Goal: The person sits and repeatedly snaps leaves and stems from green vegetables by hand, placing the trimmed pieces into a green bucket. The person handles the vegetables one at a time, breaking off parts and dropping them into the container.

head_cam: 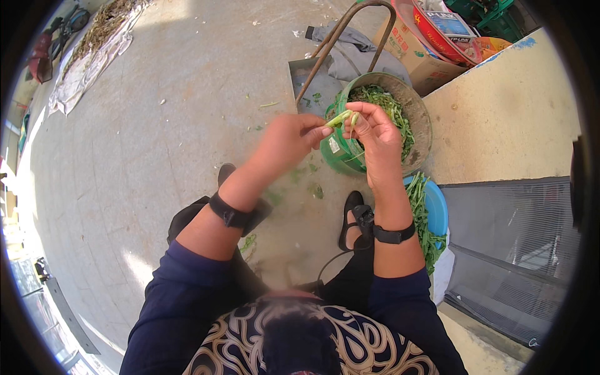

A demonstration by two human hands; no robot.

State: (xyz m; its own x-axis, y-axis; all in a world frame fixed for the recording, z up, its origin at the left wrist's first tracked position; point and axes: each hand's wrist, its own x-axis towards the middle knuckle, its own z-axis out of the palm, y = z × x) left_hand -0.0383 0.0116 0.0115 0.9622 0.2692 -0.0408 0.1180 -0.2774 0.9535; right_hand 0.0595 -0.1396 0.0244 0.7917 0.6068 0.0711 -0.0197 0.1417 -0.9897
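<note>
My left hand (293, 138) pinches a short pale green plant stalk (338, 119) between thumb and forefinger. At the stalk's far end, my right hand (382, 133) holds a thin strip of peel (354, 120) between thumb and fingertips. Both hands are raised in front of a green plastic bucket (333, 157), which has cut leaves and trimmings (403, 115) inside. Partly behind my right forearm stands a blue basin (437, 208), with long leafy green stalks (422, 215) heaped in it and over its edge.
Beyond the bucket lie a metal dustpan with a rusty rod handle (338, 33) and a grey cloth (370, 58). A cardboard box (422, 61) supports a red tray (438, 40). Loose leaves (317, 190) litter the concrete floor. Dried plants (101, 28) cover a sheet at upper left.
</note>
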